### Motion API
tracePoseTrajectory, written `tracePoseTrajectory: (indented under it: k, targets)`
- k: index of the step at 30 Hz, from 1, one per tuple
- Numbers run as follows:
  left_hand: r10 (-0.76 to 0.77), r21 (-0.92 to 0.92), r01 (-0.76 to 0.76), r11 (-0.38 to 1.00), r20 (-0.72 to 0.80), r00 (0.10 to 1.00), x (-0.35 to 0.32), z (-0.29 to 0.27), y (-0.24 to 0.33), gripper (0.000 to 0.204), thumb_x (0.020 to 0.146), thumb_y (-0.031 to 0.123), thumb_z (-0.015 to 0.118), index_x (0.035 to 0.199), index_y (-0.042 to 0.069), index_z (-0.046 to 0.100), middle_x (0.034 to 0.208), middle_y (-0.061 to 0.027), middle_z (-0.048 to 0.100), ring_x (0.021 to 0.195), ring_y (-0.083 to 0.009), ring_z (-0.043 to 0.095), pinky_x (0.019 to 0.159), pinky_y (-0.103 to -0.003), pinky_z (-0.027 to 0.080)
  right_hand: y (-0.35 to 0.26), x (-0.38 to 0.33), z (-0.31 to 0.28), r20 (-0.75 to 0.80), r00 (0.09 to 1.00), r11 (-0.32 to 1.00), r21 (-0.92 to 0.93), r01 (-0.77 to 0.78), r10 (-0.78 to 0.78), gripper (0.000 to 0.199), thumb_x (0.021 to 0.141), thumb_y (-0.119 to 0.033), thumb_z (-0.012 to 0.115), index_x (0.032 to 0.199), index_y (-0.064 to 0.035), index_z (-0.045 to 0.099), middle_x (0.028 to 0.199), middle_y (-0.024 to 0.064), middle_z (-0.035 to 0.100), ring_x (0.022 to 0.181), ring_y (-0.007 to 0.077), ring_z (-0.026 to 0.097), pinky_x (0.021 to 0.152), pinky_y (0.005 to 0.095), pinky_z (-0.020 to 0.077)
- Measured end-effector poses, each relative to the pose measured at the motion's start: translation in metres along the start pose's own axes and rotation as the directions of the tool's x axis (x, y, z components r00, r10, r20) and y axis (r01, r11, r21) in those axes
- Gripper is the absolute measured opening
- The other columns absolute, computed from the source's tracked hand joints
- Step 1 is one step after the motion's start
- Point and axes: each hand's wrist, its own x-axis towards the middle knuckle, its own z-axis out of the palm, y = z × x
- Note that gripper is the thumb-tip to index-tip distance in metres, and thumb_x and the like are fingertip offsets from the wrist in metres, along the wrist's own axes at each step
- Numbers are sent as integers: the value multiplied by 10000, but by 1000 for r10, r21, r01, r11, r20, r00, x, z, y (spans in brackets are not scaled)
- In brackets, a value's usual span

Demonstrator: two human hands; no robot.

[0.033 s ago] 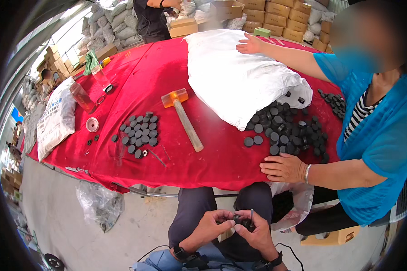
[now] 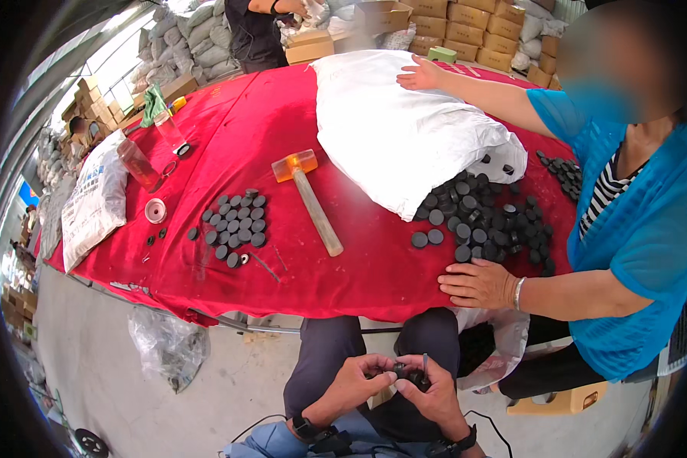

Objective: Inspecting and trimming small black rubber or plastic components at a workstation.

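Small black parts (image 2: 411,375) held in both hands, above the lap (image 2: 330,355)
left hand (image 2: 353,388) and right hand (image 2: 437,393) curled nearly closed around them, exact shape hidden; mallet (image 2: 318,212) on red cloth (image 2: 378,286) between loose black discs (image 2: 240,224) and bigger disc heap (image 2: 496,229); co-worker's hand (image 2: 478,285) just beside heap

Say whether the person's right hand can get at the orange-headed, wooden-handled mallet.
Probably yes, once freed: the right hand holds small black parts, but nothing visible blocks the mallet, with its handle end nearest.
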Motion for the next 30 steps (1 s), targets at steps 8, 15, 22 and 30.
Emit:
tracePoseTrajectory:
  k: [8, 15, 22, 30]
  targets:
    - [-18, -28, 18, 999, 8, 1000, 0, 0, 3, 284, 891, 147, 684, 1124, -13, 661, 871, -3, 639, 701, -40, 517, 608, -205, 417, 1, -1, 1, -16, 998, 998, 42, -53, 54, 422, 851, -222, 769, 1197, -18, 639, 983, 46, 672, 921, 119, 608, 828, 268, 481]
    - [-58, -28, 58, 998, 9, 998, 1, 1, 4, 269, 868, 158, 711, 1069, -19, 686, 919, -14, 688, 829, -64, 598, 771, -243, 496, 0, -1, -2, -11, 999, 999, 12, -44, 44, 402, 864, -189, 751, 1193, 0, 619, 970, 96, 695, 922, 151, 651, 850, 306, 508]
    - [-18, 8, 17, 1000, 18, 1000, 0, 4, 5, 267, 890, 150, 685, 1107, -4, 670, 877, -2, 650, 734, -44, 545, 623, -207, 438, 1, -3, -3, -20, 999, 999, 38, -34, 34, 392, 868, -180, 750, 1191, 1, 619, 981, 88, 693, 932, 146, 648, 862, 301, 504]
    - [-29, -19, 29, 999, 22, 999, -2, 3, 1, 270, 878, 159, 697, 1081, -18, 675, 892, -9, 667, 788, -59, 575, 705, -228, 472, 0, -6, -2, -10, 999, 999, 29, -40, 40, 384, 873, -165, 739, 1191, 9, 613, 986, 81, 686, 932, 142, 641, 865, 297, 502]
